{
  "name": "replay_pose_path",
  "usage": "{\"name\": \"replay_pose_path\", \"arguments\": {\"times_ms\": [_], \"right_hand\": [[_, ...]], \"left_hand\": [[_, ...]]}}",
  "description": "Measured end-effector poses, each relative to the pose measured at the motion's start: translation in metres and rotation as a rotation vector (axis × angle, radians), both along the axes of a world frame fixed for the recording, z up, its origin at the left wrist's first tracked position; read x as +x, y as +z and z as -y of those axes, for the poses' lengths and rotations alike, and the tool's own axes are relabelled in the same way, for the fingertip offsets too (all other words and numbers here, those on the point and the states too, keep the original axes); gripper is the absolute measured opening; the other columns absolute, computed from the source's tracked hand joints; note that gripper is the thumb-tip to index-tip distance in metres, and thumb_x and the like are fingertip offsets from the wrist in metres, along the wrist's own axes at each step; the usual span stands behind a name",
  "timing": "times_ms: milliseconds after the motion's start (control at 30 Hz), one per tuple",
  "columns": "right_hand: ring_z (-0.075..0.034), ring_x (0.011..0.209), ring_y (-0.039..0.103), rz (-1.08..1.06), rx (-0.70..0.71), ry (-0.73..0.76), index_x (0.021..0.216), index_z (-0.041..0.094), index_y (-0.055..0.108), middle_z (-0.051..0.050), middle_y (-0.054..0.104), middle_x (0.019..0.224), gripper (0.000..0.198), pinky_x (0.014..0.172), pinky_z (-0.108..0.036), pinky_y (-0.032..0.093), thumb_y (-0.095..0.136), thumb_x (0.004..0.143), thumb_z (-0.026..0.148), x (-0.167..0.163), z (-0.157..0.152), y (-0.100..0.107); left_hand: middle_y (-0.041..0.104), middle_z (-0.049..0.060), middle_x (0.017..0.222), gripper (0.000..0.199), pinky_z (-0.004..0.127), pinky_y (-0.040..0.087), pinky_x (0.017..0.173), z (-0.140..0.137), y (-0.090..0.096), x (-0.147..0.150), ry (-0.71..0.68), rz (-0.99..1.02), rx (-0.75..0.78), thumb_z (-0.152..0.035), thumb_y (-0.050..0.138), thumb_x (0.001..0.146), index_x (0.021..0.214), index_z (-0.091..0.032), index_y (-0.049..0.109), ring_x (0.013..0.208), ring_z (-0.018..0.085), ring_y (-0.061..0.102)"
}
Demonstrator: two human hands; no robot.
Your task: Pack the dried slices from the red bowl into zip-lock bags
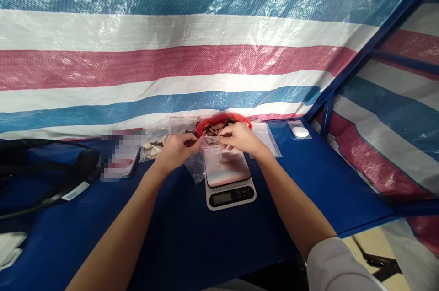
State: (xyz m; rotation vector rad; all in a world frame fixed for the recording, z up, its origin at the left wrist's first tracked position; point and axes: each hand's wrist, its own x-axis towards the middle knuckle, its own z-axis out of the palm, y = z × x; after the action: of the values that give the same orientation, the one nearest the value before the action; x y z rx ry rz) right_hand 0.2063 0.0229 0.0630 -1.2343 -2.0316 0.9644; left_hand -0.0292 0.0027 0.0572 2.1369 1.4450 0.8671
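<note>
Between my two hands is a small clear plastic bag (211, 145), pinched near its top edge above a white kitchen scale (229, 173). My left hand (175, 150) is closed on the bag's left side, thumb against fingers. On the other side, my right hand (240, 137) pinches the bag's right part. The scale has a shiny platform and a dark panel with a display and buttons. Just behind it sits a red plastic container or bag (203, 122) full of brownish dried slices (214, 127), partly covered by my right hand.
Clear bags with pale pieces (151, 148) lie left of the scale, near a blurred-out flat item (121, 156). Flat clear bags (269, 139) and a white oval object (300, 132) lie right. Black straps (73, 174) occupy the far left. Striped sheeting (178, 62) rises behind the blue table (308, 181).
</note>
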Motion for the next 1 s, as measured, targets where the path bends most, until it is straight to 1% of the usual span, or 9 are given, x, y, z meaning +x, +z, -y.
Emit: {"name": "replay_pose_path", "arguments": {"times_ms": [100, 167, 300, 500, 633, 733, 833, 933, 1000], "right_hand": [[-0.013, 0.06, 0.069, -0.005, 0.008, -0.006, 0.07, 0.017, 0.075, 0.0, 0.07, 0.065, 0.018, 0.06, -0.023, 0.057, 0.063, 0.084, 0.019, -0.001, 0.001, 0.001], [-0.013, 0.06, 0.068, -0.014, 0.011, -0.002, 0.065, 0.017, 0.072, 0.0, 0.068, 0.064, 0.02, 0.057, -0.022, 0.056, 0.063, 0.083, 0.019, -0.001, 0.001, 0.002], [-0.014, 0.062, 0.069, -0.034, -0.003, -0.024, 0.069, 0.017, 0.074, -0.001, 0.07, 0.069, 0.018, 0.052, -0.021, 0.054, 0.063, 0.082, 0.02, 0.0, 0.0, 0.002], [-0.015, 0.062, 0.069, -0.052, 0.015, -0.014, 0.074, 0.019, 0.078, -0.001, 0.07, 0.068, 0.017, 0.053, -0.023, 0.055, 0.068, 0.085, 0.027, -0.001, -0.001, 0.0], [-0.016, 0.06, 0.069, -0.052, 0.043, -0.008, 0.073, 0.018, 0.078, 0.0, 0.068, 0.063, 0.021, 0.055, -0.025, 0.056, 0.07, 0.086, 0.033, -0.002, -0.002, -0.001], [-0.015, 0.06, 0.069, -0.054, 0.031, -0.004, 0.075, 0.018, 0.078, -0.001, 0.07, 0.066, 0.019, 0.058, -0.026, 0.057, 0.07, 0.087, 0.031, -0.001, -0.002, -0.001], [-0.014, 0.063, 0.07, -0.065, 0.004, -0.006, 0.081, 0.019, 0.079, -0.001, 0.074, 0.073, 0.015, 0.059, -0.024, 0.056, 0.068, 0.087, 0.025, 0.001, -0.002, -0.002], [-0.014, 0.064, 0.069, -0.054, 0.007, -0.014, 0.086, 0.02, 0.08, -0.002, 0.075, 0.078, 0.015, 0.06, -0.024, 0.055, 0.066, 0.089, 0.023, 0.004, -0.002, 0.0], [-0.015, 0.068, 0.069, 0.0, 0.06, -0.029, 0.085, 0.02, 0.081, -0.002, 0.076, 0.077, 0.016, 0.065, -0.026, 0.054, 0.066, 0.089, 0.025, 0.006, -0.002, 0.004]], "left_hand": [[0.078, 0.006, 0.092, 0.043, 0.032, 0.054, 0.07, 0.001, -0.005, 0.006, 0.007, 0.029, 0.119, -0.057, 0.061, 0.089, 0.099, -0.019, 0.076, 0.07, 0.019, 0.067], [0.077, 0.01, 0.112, 0.052, 0.037, 0.057, 0.084, 0.002, -0.009, 0.01, 0.007, 0.037, 0.191, -0.061, 0.062, 0.088, 0.117, -0.019, 0.073, 0.087, 0.024, 0.072], [0.068, 0.014, 0.135, 0.067, 0.046, 0.051, 0.107, 0.005, -0.015, 0.02, -0.009, 0.029, 0.203, -0.067, 0.065, 0.085, 0.132, -0.019, 0.066, 0.121, 0.033, 0.066], [0.053, 0.017, 0.152, 0.098, 0.054, 0.044, 0.114, 0.009, -0.032, 0.037, 0.022, 0.002, 0.13, -0.064, 0.08, 0.073, 0.153, -0.021, 0.042, 0.138, 0.038, 0.053], [0.046, 0.019, 0.156, 0.115, 0.058, 0.039, 0.117, 0.01, -0.043, 0.044, 0.037, 0.005, 0.153, -0.06, 0.088, 0.064, 0.157, -0.022, 0.031, 0.146, 0.041, 0.041], [0.051, 0.019, 0.15, 0.107, 0.057, 0.041, 0.115, 0.011, -0.044, 0.046, 0.058, 0.024, 0.184, -0.05, 0.089, 0.065, 0.153, -0.021, 0.035, 0.141, 0.04, 0.046], [0.058, 0.017, 0.14, 0.087, 0.053, 0.048, 0.109, 0.011, -0.041, 0.045, 0.1, 0.086, 0.2, -0.04, 0.084, 0.071, 0.145, -0.021, 0.043, 0.131, 0.037, 0.056], [0.064, 0.014, 0.127, 0.065, 0.049, 0.052, 0.104, 0.011, -0.038, 0.043, 0.115, 0.151, 0.194, -0.04, 0.078, 0.077, 0.133, -0.021, 0.051, 0.121, 0.033, 0.063], [0.066, 0.012, 0.121, 0.057, 0.048, 0.052, 0.102, 0.011, -0.038, 0.043, 0.117, 0.187, 0.188, -0.041, 0.076, 0.079, 0.127, -0.021, 0.054, 0.116, 0.031, 0.065]]}}
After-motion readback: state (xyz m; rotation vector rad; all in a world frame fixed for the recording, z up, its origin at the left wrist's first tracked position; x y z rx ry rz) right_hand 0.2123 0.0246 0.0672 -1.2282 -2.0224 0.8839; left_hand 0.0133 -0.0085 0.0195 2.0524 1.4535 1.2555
